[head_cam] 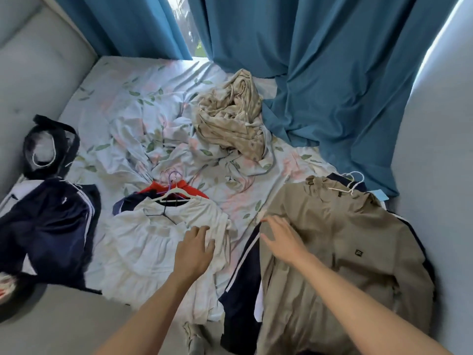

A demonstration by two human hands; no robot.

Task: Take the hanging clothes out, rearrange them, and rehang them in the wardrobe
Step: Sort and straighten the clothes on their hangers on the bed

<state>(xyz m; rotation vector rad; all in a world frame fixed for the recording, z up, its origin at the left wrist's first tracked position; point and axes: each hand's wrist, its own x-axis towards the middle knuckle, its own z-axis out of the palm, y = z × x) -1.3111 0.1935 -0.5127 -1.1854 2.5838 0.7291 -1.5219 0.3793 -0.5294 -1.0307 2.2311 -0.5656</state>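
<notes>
Now left hand (pixel 195 248) flat on white dress (pixel 153 242); right hand (pixel 282 238) spread over tan jacket (pixel 353 242).

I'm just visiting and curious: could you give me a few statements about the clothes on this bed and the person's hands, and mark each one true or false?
1. The left hand rests with spread fingers on the white dress. True.
2. The right hand grips a hanger. False: it lies open over the edge of the beige jacket, holding nothing.
3. The beige jacket lies on top of a navy garment with white stripes. True.
4. The teal curtains are fully shut. False: a gap shows daylight.
5. The white dress has a white hanger at its neck. True.
</notes>
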